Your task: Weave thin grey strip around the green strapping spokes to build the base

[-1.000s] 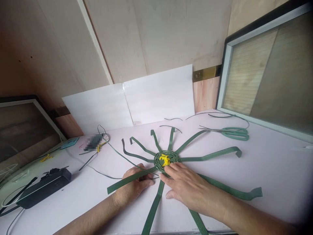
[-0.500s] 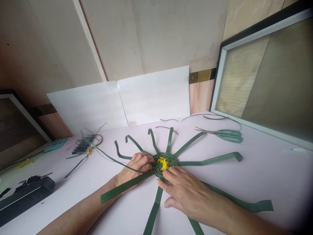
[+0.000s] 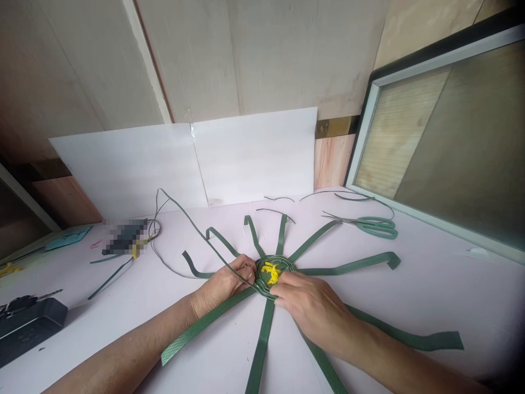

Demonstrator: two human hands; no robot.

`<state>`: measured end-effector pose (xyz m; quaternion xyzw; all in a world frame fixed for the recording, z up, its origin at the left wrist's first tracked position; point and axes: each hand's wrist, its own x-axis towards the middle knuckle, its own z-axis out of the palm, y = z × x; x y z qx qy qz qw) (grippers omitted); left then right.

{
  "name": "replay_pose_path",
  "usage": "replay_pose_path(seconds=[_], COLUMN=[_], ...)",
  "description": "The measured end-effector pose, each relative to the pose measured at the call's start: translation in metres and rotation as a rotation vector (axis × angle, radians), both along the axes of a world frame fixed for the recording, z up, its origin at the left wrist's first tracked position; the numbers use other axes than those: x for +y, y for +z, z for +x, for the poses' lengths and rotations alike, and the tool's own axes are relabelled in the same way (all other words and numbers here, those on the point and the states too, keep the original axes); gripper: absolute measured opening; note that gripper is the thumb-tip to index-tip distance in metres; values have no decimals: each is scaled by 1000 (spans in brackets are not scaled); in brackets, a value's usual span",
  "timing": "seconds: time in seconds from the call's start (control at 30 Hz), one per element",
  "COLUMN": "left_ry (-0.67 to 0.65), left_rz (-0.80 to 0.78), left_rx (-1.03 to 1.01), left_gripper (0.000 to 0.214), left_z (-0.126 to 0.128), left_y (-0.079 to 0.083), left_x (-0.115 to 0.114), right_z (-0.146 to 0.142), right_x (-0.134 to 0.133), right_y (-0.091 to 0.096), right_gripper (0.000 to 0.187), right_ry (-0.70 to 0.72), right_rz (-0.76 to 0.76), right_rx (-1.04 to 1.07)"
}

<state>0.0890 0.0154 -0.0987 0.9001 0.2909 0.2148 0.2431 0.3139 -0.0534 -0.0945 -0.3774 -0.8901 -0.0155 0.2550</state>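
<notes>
A round woven green disc [image 3: 274, 272] with a yellow knot at its middle lies on the pale table [image 3: 430, 290]. Wide green straps [image 3: 353, 266] fan out from it like spokes. My left hand [image 3: 227, 280] sits at the disc's left edge, fingers pinched on a thin green strand [image 3: 192, 223] that rises in a loop toward the back left. My right hand [image 3: 307, 306] presses on the disc's near edge with its fingers curled down; whether they hold anything is hidden.
Green-handled scissors [image 3: 371, 225] lie at the back right, with thin strand offcuts [image 3: 279, 199] near the white boards. A blurred object [image 3: 123, 243] and loose wire sit at the left, a black device [image 3: 28, 325] at the far left. A framed window [image 3: 443, 142] stands at the right.
My left hand slid from under the lower-left strap up to the disc's left edge, pulling the thin strand taut and lifting its loop. My right hand's fingers curled tighter onto the disc.
</notes>
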Motion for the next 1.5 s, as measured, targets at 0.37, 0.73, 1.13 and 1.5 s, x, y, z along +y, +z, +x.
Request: replay_pose_path(seconds=[0.37,0.73,1.13,1.5], left_ry=[47,51,107,112], left_rz=[99,88,291,549], left_rx=[25,-23,81,272], left_gripper=[19,19,15,20], left_z=[1,1,-2,-2], left_y=[-4,-9,-2,-1], left_x=[3,7,-14,-21], right_z=[-40,-40,-45,-44], right_x=[39,50,69,71], right_y=[21,6,0,0], right_gripper=[16,22,19,19], right_ry=[-95,81,-30,64], right_rz=[-407,-495,-595,-624], right_rx=[251,495,513,460])
